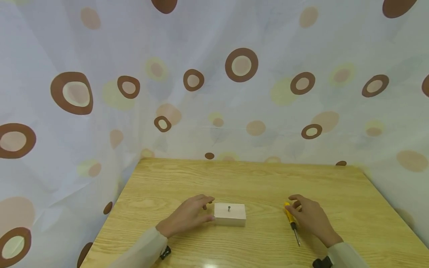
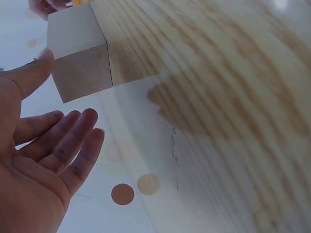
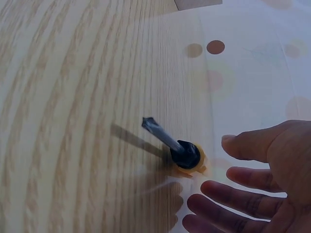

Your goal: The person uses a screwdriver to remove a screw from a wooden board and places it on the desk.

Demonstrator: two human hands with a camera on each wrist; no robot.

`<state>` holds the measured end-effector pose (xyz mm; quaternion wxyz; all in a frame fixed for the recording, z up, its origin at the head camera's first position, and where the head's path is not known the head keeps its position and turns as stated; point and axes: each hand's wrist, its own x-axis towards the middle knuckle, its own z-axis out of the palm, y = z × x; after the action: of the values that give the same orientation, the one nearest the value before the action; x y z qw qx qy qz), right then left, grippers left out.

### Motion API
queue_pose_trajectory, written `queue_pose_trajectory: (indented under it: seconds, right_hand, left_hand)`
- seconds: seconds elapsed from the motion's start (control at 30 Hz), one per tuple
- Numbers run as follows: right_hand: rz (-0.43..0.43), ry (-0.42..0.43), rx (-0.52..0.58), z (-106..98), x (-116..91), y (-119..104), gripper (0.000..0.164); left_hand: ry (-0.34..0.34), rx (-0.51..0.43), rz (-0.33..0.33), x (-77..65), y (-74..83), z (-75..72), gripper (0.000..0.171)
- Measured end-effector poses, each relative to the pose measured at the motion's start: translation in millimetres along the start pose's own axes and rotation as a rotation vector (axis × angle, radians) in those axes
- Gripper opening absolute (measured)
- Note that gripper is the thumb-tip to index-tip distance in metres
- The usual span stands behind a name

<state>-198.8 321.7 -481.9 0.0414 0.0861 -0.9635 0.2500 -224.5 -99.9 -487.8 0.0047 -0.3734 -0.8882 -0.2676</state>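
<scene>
A pale wooden block lies on the table, and a screw stands upright from its top. At the block's left end is my left hand, thumb and fingers spread apart with the thumb tip right at the block's edge. In the left wrist view the same block shows its end face beyond the thumb. To the right lies a screwdriver with a yellow and black handle, its metal tip toward me. My right hand hovers beside the handle, its fingers loosely bent and apart from the screwdriver in the right wrist view.
The wood-grain table reaches back to a white curtain printed with brown rings and spots. This curtain also hangs along the left and right sides. Each wrist wears a small black device, such as the one on the right wrist.
</scene>
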Motion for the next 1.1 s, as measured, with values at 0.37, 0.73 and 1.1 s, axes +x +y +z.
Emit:
queue_pose_trajectory:
  seconds: [0.37, 0.73, 1.1]
  right_hand:
    - [0.004, -0.015, -0.022, 2.4, 4.6, -0.3, 0.048]
    - [-0.002, -0.026, -0.025, 7.3, 11.8, 3.1, 0.046]
    - [-0.009, -0.048, -0.034, 9.4, 18.1, 0.7, 0.045]
  left_hand:
    - [-0.049, 0.031, -0.015, 5.6, 5.4, 4.2, 0.064]
    - [-0.032, 0.02, 0.004, 7.4, 2.1, 6.2, 0.06]
    - [-0.053, -0.023, -0.014, 5.7, 1.7, 7.3, 0.063]
